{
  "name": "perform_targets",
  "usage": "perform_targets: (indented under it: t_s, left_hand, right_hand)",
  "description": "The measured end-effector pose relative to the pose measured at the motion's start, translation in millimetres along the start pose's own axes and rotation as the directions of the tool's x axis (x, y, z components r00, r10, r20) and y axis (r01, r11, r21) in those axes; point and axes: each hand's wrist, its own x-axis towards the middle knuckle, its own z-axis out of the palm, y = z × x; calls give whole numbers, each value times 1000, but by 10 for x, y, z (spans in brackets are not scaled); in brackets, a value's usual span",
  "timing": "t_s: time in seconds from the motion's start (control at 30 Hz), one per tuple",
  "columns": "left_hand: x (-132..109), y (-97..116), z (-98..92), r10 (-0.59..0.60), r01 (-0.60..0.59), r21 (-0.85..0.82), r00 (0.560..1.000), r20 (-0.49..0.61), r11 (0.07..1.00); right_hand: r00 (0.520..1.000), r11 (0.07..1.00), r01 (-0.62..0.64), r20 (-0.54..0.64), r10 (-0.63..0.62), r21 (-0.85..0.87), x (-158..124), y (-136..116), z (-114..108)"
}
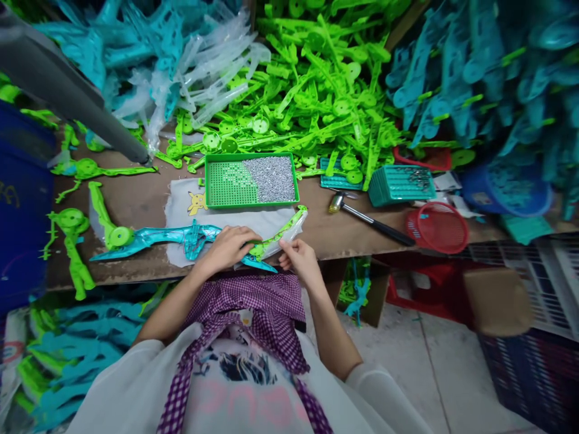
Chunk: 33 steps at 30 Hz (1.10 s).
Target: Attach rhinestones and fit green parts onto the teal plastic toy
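Observation:
A long blue plastic frame [158, 237] lies across the table's front edge, a green plastic arm [119, 237] on its left end. At its right end sits another green arm [289, 223], angled up, with a translucent plastic piece [292, 234] along it. My left hand [230, 246] is closed over the blue frame, its fingertips at the base of the right green arm. My right hand [299, 259] has its fingers curled, the thumb and forefinger pinched at the lower edge of the translucent piece. Palm and some fingers hide the joint partly.
Just beyond my hands, a green tray [230, 204] of small metal pins rests on a grey cloth [178, 241]. A hammer [371, 222], a teal basket [393, 188] and a red basket [436, 229] stand right. Piled green parts [316, 90] fill the back; a grey post [76, 84] slants in left.

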Motion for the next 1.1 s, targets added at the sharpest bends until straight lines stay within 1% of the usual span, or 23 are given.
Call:
perform_targets:
  t_s: [0.1, 0.13, 0.17, 0.2, 0.23, 0.27, 0.3, 0.33, 0.37, 0.4, 0.47, 0.53, 0.63, 0.7, 0.77, 0.87, 0.93, 1.03, 1.1]
  left_hand:
    - [-6, -4, 1, 24, -25, 34, 1000, 19, 999]
    - [-6, -5, 2, 24, -25, 42, 999, 22, 999]
    - [-6, -6, 4, 19, -20, 48, 1000, 23, 999]
    - [-6, -7, 6, 10, -11, 53, 1000, 22, 999]
    - [-5, -9, 9, 0, -1, 58, 1000, 20, 998]
    - [-3, -10, 11, -8, 7, 60, 1000, 19, 998]
    - [-1, -12, 12, -14, 13, 59, 1000, 19, 998]
    - [1, -14, 12, -17, 16, 56, 1000, 19, 998]
    - [2, -15, 12, -18, 17, 51, 1000, 17, 999]
    - [3, -16, 12, -19, 18, 46, 1000, 14, 999]
    - [2, -15, 11, -17, 17, 38, 1000, 5, 999]
    - [0, -12, 11, -17, 17, 33, 1000, -8, 999]
    - [1, -7, 7, -14, 14, 29, 1000, -12, 999]
    - [5, -6, 2, -8, 8, 36, 1000, 2, 999]
    - [9, -8, -4, -1, 1, 45, 1000, 11, 999]
    - [11, -15, -7, 7, -8, 47, 1000, 16, 999]
    - [11, -21, -5, 10, -11, 46, 1000, 24, 999]
    - [14, -27, 0, 7, -8, 44, 1000, 25, 999]
    - [17, -28, 4, -3, 2, 46, 1000, 25, 999]
  right_hand:
    - [998, 983, 47, 44, -39, -176, -41, -22, -125]
    - [997, 972, 81, 32, -76, -221, -57, -32, -171]
    - [990, 956, 130, -10, -137, -261, -66, -45, -219]
    - [972, 933, 189, -78, -223, -307, -66, -62, -265]
    - [934, 898, 248, -157, -322, -365, -52, -83, -309]
    - [882, 855, 293, -223, -414, -427, -23, -108, -346]
    - [835, 813, 316, -263, -483, -489, 18, -137, -373]
    - [807, 777, 318, -275, -523, -544, 70, -166, -388]
    - [802, 751, 304, -267, -533, -586, 127, -195, -391]
    - [812, 738, 283, -257, -524, -613, 184, -220, -382]
    - [829, 741, 254, -254, -498, -621, 281, -252, -334]
    - [823, 779, 263, -288, -489, -569, 343, -255, -272]
    - [806, 834, 313, -338, -487, -454, 379, -220, -209]
    - [803, 817, 350, -303, -514, -459, 386, -203, -210]
    - [803, 751, 370, -218, -555, -546, 385, -208, -240]
    - [800, 587, 333, -108, -590, -738, 375, -260, -317]
    - [778, 454, 321, -43, -627, -831, 371, -304, -371]
    - [729, 277, 400, 120, -674, -874, 386, -355, -426]
    - [713, 199, 446, 212, -669, -873, 409, -371, -436]
